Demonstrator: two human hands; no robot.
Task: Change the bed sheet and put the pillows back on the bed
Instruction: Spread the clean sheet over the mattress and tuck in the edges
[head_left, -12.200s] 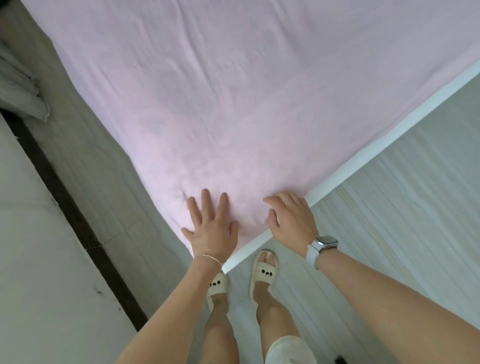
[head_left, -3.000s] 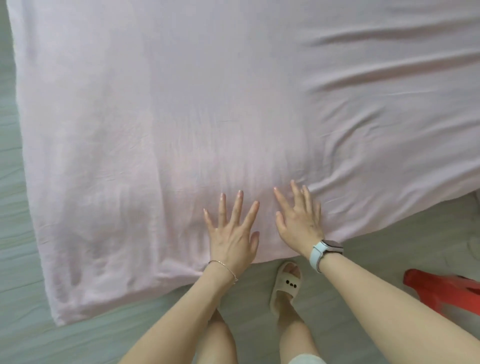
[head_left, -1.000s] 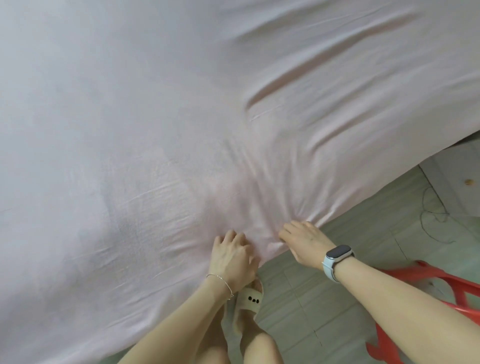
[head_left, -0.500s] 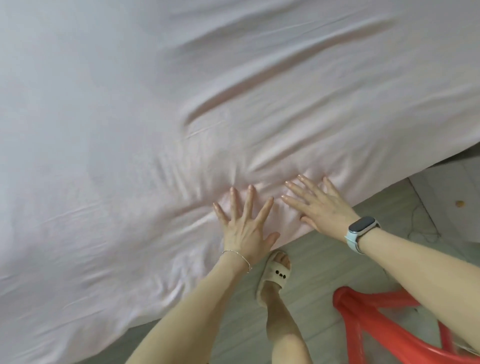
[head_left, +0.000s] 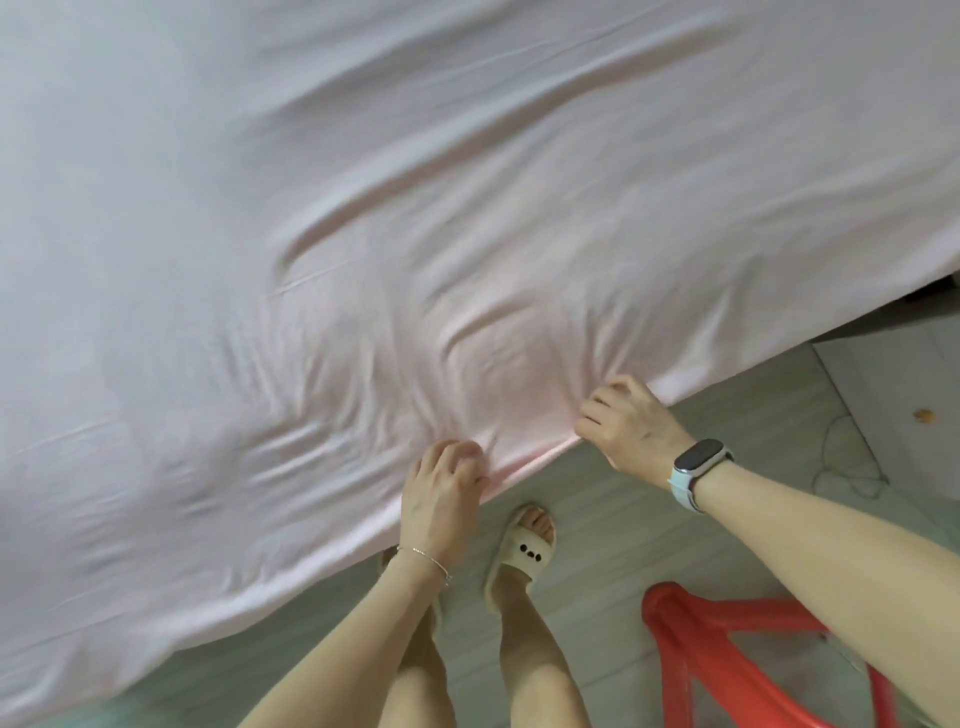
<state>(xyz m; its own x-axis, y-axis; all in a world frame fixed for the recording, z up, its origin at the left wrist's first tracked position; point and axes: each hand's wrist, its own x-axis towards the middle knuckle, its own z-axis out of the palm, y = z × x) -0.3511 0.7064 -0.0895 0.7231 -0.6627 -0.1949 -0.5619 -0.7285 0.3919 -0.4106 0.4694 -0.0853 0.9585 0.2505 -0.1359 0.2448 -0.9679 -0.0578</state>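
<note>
Bed sheet (head_left: 467, 218) pale pink, creased (esp. edge)

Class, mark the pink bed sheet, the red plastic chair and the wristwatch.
pink bed sheet (head_left: 415, 234), head view, on its wrinkled middle.
red plastic chair (head_left: 727, 660), head view, on its frame.
wristwatch (head_left: 702, 456), head view, on its dark face.

Soft even daylight, slight motion blur

Left hand (head_left: 441, 491) and right hand (head_left: 631, 426) apparently grip the pink sheet (head_left: 415, 234) edge, wrinkles radiating between them.
</note>
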